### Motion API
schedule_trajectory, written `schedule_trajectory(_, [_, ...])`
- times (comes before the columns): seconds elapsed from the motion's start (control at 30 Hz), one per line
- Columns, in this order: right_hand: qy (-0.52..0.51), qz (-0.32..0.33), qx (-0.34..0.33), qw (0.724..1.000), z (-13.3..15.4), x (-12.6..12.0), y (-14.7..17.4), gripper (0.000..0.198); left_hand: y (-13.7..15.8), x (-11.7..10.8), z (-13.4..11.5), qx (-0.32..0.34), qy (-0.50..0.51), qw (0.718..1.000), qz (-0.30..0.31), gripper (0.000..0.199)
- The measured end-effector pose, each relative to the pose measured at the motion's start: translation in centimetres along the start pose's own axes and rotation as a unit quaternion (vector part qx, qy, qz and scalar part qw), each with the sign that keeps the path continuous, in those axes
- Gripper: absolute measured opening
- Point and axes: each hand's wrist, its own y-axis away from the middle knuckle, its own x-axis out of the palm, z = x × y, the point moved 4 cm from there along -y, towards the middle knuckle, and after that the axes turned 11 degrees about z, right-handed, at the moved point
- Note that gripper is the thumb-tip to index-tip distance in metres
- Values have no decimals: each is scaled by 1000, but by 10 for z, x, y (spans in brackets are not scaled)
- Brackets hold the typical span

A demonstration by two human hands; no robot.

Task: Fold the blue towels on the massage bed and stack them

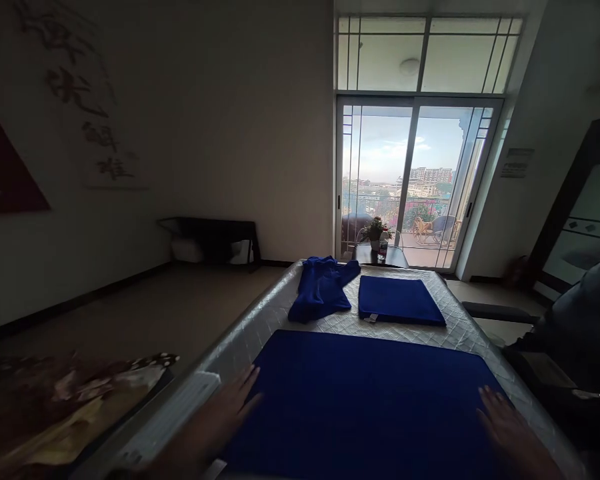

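Observation:
A large blue padded cover [370, 407] lies flat on the mattress [275, 310], close in front of me. My left hand [230, 403] rests at its left edge with the fingers spread. Over its right edge is my right hand [503, 420], fingers stretched out and holding nothing. Beyond the large cover, a smaller flat blue cushion [400, 300] with a white tag lies on the right. Beside it, to the left, is a crumpled blue cloth [325, 290], perhaps a garment.
Along the mattress's left side lies a long white object [180, 413]. Patterned bedding [80, 407] is at lower left, dark furniture [580, 333] at right. Past the mattress stand a small table [380, 257] with a plant and bottle, and a sliding glass door [413, 180].

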Motion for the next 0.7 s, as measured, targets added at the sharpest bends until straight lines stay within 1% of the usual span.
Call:
schedule_trajectory(0.07, [-2, 59, -30, 998, 49, -18, -27, 62, -33, -19, -22, -2, -6, 1000, 14, 66])
schedule_trajectory(0.1, [-10, 81, -35, 996, 75, -27, -40, 63, -50, -29, -31, -13, -13, 1000, 11, 61])
schedule_trajectory(0.13, [-22, 102, -39, 994, 99, -36, -52, 65, -67, -38, -36, -41, -20, 999, 1, 57])
schedule_trajectory(0.2, [-44, 133, -53, 989, 140, -49, -72, 66, -96, -52, -41, -81, -25, 996, -18, 52])
schedule_trajectory(0.27, [-64, 150, -67, 984, 167, -56, -87, 67, -116, -58, -36, -116, -26, 992, -31, 48])
schedule_trajectory(0.33, [-77, 156, -70, 982, 181, -59, -98, 65, -127, -58, -28, -138, -27, 989, -40, 40])
schedule_trajectory(0.43, [-83, 156, -65, 982, 189, -56, -110, 64, -133, -51, -17, -152, -31, 986, -57, 31])
schedule_trajectory(0.57, [-78, 151, -66, 983, 201, -50, -125, 63, -137, -43, -14, -158, -41, 983, -82, 32])
schedule_trajectory(0.7, [-79, 152, -72, 983, 220, -43, -139, 64, -144, -40, -15, -148, -50, 984, -89, 31])
